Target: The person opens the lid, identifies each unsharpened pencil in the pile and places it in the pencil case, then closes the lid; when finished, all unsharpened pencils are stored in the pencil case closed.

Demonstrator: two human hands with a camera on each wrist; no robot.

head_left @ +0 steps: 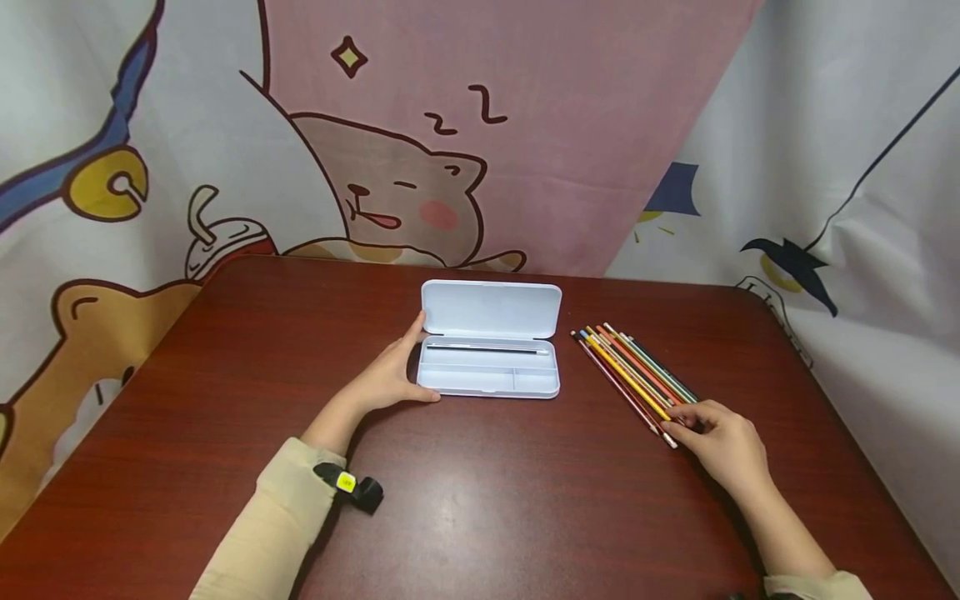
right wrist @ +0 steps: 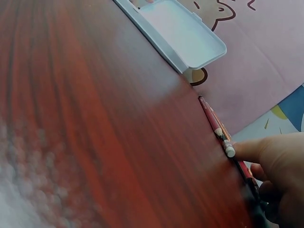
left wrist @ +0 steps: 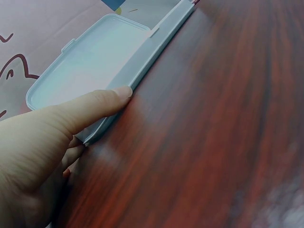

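A white pencil case (head_left: 468,381) lies with its lid (head_left: 491,308) raised. One dark pencil (head_left: 487,349) rests in its back compartment. My left hand (head_left: 386,375) holds the case's left end, thumb at the front corner and forefinger back by the lid; the left wrist view shows the thumb (left wrist: 107,102) against the front wall. Right of the case, several coloured pencils (head_left: 633,367) lie slanted in a loose bundle. At their near ends my right hand (head_left: 723,446) pinches a yellow pencil (head_left: 626,372) between thumb and forefinger. Its other fingers are partly hidden.
The brown wooden table (head_left: 480,508) reaches back to a cartoon-printed cloth (head_left: 555,150), which also hangs along both sides. A black strap device (head_left: 356,486) sits on the left wrist.
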